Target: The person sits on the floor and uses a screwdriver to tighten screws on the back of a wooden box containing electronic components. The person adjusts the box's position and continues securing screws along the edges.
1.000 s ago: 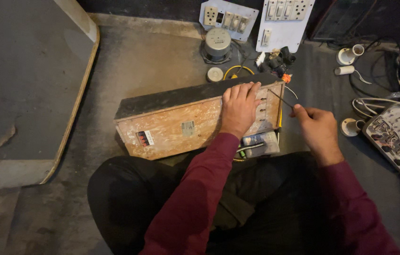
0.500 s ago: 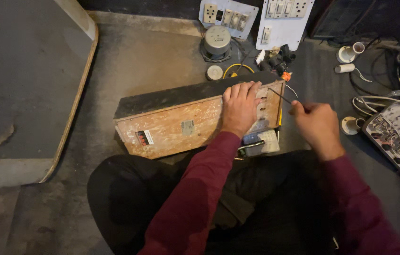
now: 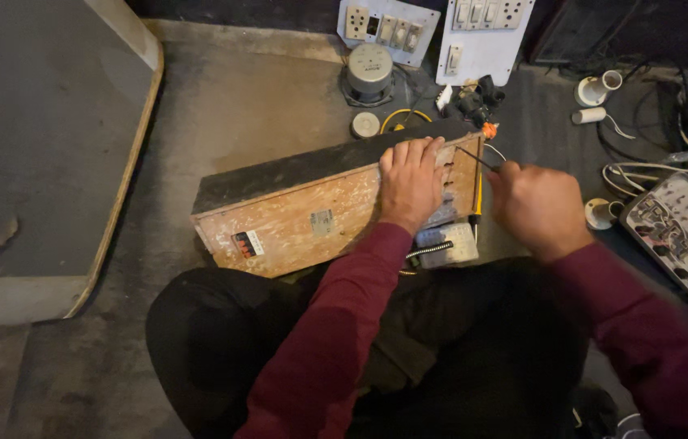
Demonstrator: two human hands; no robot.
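A long wooden box (image 3: pixel 303 215) with a dark top lies tilted on the floor in front of my knees. My left hand (image 3: pixel 409 183) presses flat on its right end, fingers over the top edge. My right hand (image 3: pixel 535 207) is closed around a thin dark tool (image 3: pixel 474 158) whose tip meets the box's right end, beside an orange piece (image 3: pixel 489 129). Under that end lies a small grey switch plate (image 3: pixel 446 244) with a coiled wire.
Two white switch boards (image 3: pixel 482 32) lean at the back with a round grey part (image 3: pixel 369 69) and a yellow wire (image 3: pixel 399 120). White lamp holders (image 3: pixel 596 88), cables and an open grey circuit unit (image 3: pixel 685 236) lie at right. A big framed board (image 3: pixel 43 146) fills the left.
My right hand has shifted slightly with the tool at the box's end. My left hand stays on the box.
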